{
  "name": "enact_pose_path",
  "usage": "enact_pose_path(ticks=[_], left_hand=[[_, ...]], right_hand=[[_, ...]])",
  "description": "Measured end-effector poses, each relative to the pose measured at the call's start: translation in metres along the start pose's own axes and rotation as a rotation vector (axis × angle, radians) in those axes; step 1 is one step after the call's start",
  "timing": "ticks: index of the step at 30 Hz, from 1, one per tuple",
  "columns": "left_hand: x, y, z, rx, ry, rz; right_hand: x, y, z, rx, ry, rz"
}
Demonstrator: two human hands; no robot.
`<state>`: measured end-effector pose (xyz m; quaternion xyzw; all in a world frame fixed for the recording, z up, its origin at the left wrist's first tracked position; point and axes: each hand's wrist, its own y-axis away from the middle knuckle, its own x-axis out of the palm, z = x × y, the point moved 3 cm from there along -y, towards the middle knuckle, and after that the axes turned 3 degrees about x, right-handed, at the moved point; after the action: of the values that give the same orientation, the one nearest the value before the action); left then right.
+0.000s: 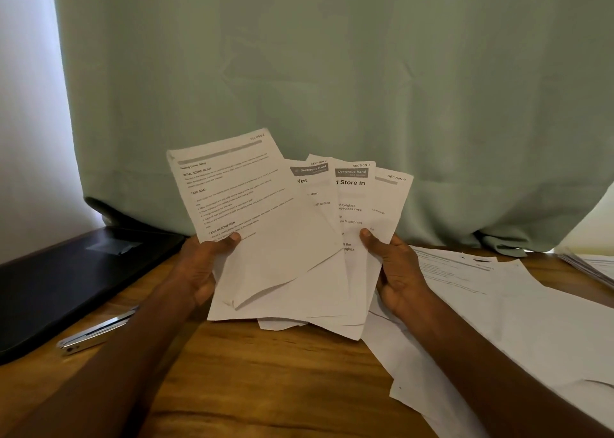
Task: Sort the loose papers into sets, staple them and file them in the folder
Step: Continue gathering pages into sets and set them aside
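I hold a fan of several printed sheets [282,238] upright above the wooden table, their top corners marked with section numbers. My left hand [202,265] grips the fan's left side, thumb on the front sheet. My right hand [395,268] grips the right side, thumb on the rightmost sheets. A black folder [66,271] lies closed at the left. A silver stapler [96,333] lies beside the folder's near edge, partly hidden by my left forearm.
Loose white papers [531,321] are spread over the right half of the wooden table [265,387]. Another stack of sheets [591,265] lies at the far right edge. A pale green curtain [332,88] hangs right behind the table.
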<state>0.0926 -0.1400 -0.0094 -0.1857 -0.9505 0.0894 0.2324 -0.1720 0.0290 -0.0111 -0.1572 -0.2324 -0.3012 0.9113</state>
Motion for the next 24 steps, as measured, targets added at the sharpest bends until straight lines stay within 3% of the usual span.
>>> enact_pose_path(ticks=[14, 24], left_hand=[[0.015, 0.010, 0.002, -0.055, 0.063, 0.123], [0.027, 0.016, 0.000, 0.064, -0.222, 0.344]], right_hand=[[0.005, 0.005, -0.002, 0.040, 0.016, 0.032], [0.019, 0.016, 0.001, 0.124, 0.124, 0.187]])
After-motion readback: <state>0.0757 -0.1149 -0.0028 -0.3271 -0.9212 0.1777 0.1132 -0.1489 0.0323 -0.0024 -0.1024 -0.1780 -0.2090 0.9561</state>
